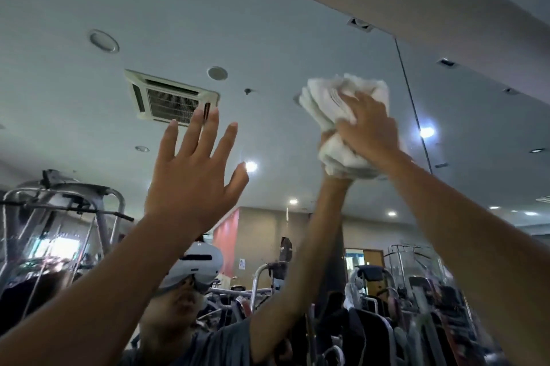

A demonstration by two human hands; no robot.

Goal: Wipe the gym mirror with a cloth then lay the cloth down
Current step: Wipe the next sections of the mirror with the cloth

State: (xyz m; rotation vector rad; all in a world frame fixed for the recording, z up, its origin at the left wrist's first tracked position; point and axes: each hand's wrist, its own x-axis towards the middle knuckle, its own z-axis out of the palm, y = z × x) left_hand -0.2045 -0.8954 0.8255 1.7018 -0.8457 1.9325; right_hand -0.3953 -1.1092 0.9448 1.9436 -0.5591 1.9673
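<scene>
Nearest the camera, two bare forearms reach up and away from the lower corners. At the end of the left one, the left hand (190,178) is open, its back to the camera, fingers straight and spread, pointing upward. Whether it touches the glass cannot be told. Well apart from it and higher up, the right hand (369,130) grips a bunched white cloth (324,100), its fingers curled into the folds, and presses the wad against the mirror (268,38).

The cloth is crumpled into a thick bundle. Its long axis runs steeply up and down, leaning from upper left to lower right, with the wider end above the fingers and the narrower end below the wrist. A reflected arm rises from the lower middle and meets the cloth from underneath.

Just right of the cloth, a thin dark seam (412,97) runs down the mirror. Deeper in the reflection are a white headset (202,267), grey gym machines (74,196), a ceiling air-conditioning vent (172,100) and small lit ceiling lamps (251,166).
</scene>
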